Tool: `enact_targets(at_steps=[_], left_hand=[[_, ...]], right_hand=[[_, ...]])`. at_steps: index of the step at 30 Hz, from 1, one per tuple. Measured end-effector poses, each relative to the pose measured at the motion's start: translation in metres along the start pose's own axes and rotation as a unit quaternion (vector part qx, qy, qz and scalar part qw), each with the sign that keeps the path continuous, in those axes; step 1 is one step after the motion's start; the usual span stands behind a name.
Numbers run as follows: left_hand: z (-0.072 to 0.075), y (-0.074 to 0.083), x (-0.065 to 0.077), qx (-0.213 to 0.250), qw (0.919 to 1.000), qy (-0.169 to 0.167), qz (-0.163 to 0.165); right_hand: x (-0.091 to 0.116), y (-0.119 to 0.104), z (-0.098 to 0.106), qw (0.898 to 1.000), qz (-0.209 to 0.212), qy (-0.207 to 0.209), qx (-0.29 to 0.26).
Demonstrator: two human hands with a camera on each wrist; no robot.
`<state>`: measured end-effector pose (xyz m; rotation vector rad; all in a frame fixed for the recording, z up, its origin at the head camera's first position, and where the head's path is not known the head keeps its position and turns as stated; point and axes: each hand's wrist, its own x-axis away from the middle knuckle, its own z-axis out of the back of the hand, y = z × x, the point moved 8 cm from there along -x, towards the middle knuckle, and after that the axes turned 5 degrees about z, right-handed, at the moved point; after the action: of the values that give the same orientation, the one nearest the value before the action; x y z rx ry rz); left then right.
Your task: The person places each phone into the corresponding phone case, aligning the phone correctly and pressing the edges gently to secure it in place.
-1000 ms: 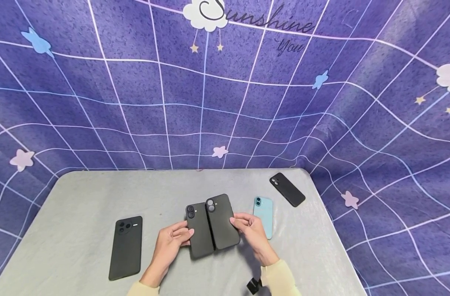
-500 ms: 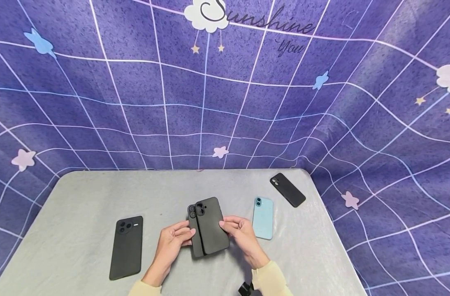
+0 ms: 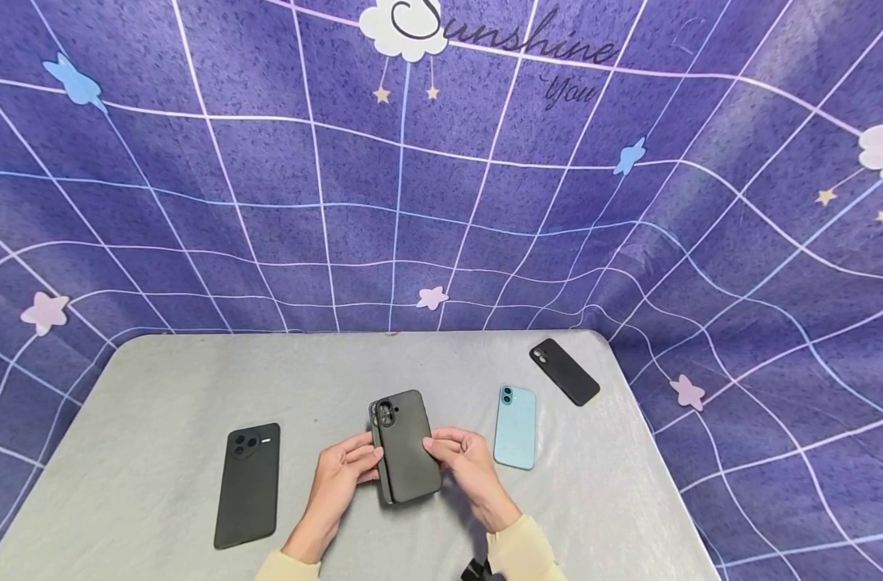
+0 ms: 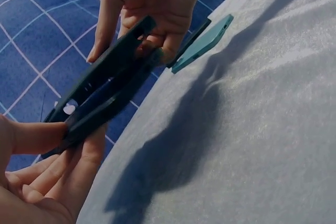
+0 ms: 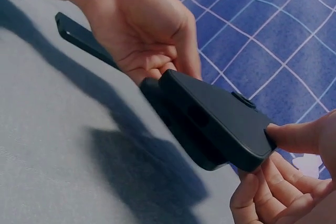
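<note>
A black phone case (image 3: 410, 452) with a camera cutout is held above the table by my right hand (image 3: 465, 461), its thumb on the case's back near the right edge. My left hand (image 3: 343, 474) grips a black phone (image 4: 113, 100) by its left side, thumb on top and fingers beneath. The case lies over the phone and hides most of it; a thin strip of the phone shows at the left. In the left wrist view they stand slightly apart, with a narrow gap between them. The right wrist view shows the case (image 5: 210, 114) on top, an opening in its bottom edge.
A larger black phone (image 3: 247, 488) with several lenses lies at the left. To the right lies a light teal phone (image 3: 516, 428), and beyond it another black case (image 3: 565, 372). All rest on the grey cloth-covered table (image 3: 180, 379), backed by a purple grid curtain (image 3: 354, 186).
My right hand has moved left with the case, from beside the phone to over it, covering most of the phone. My left hand has barely moved.
</note>
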<state>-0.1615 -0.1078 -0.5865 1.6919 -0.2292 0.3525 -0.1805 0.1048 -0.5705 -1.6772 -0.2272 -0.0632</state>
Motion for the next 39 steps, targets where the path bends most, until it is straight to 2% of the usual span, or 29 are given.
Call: enact_targets(at_steps=[13, 21, 33, 39], left_hand=[[-0.002, 0.0, 0.002, 0.01, 0.9999, -0.011, -0.004], [-0.001, -0.003, 0.002, 0.018, 0.9998, -0.005, 0.003], [-0.001, -0.004, 0.002, 0.02, 0.9997, -0.008, 0.01], [-0.002, -0.003, 0.002, 0.028, 0.9995, -0.013, 0.011]], right_hand=[[0.001, 0.002, -0.003, 0.999, 0.01, 0.017, 0.028], [0.001, -0.003, -0.001, 0.997, 0.046, 0.032, 0.054], [0.001, -0.012, 0.0, 0.983, 0.109, 0.053, 0.14], [0.001, -0.01, 0.001, 0.977, 0.108, 0.054, 0.176]])
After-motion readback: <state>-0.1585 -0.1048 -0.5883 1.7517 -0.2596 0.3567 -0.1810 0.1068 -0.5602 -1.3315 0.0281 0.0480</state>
